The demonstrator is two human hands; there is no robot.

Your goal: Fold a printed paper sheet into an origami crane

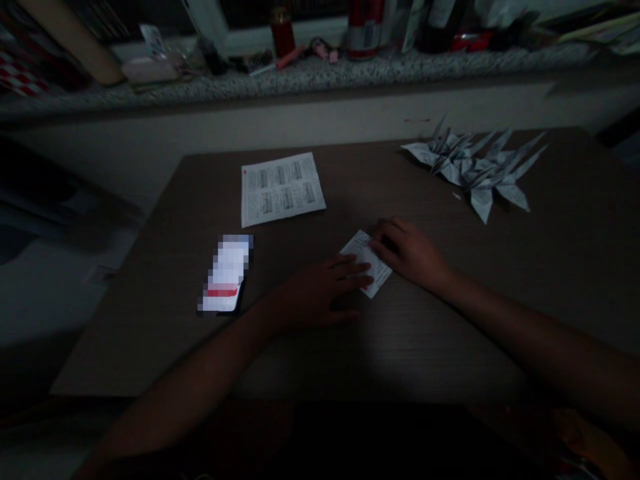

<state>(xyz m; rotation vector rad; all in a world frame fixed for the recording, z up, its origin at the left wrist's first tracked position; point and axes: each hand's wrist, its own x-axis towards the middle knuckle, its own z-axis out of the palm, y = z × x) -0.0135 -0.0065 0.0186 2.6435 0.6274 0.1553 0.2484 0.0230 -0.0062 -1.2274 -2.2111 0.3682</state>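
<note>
A small folded piece of printed paper (382, 272) lies on the table between my hands, one corner pointing toward me. My left hand (323, 287) rests flat with its fingers spread, the fingertips on the left part of the paper. At the paper's upper right edge, my right hand (413, 252) is curled, with thumb and fingers closed on that edge. My fingers cover parts of the paper, so its exact folds are hard to make out in the dim light.
A printed sheet (283, 189) lies beyond my left hand, and a lit phone (227, 273) is at the left. Several folded paper cranes (470, 160) cluster at the back right of the brown table (165, 267). Jars, a can (365, 30) and bottles line the granite sill (210, 90).
</note>
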